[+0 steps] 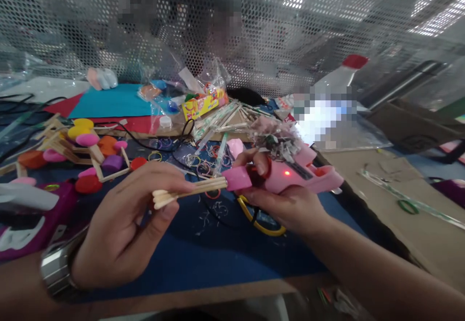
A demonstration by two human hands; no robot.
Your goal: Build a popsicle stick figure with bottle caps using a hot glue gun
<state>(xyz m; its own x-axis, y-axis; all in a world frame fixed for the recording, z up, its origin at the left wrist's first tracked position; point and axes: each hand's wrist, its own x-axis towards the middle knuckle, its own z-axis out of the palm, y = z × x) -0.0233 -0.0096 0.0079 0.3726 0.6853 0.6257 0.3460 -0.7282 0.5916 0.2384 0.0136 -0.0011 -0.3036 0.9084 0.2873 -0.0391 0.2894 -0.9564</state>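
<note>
My left hand (127, 219) pinches a bundle of wooden craft sticks (196, 187) between thumb and fingers, their rounded ends fanned slightly towards me. At the far end of the bundle, a bright pink block-like piece (238, 178) meets the sticks. My right hand (286, 204) is closed, with thumb and finger at this pink piece. Right behind that hand is a pink glue gun (305, 178) with a lit red light; whether my palm touches it I cannot tell. A yellow loop (267, 229) lies below my right fingers.
Left, a craft-stick structure (96, 158) bears coloured round pieces, beside a purple device (54, 221). Loose rubber bands (203, 166) lie on the blue mat (203, 263). Behind are stick packets (221, 120), a yellow box (205, 103) and turquoise sheets (109, 100). Cardboard (421, 195) covers the right.
</note>
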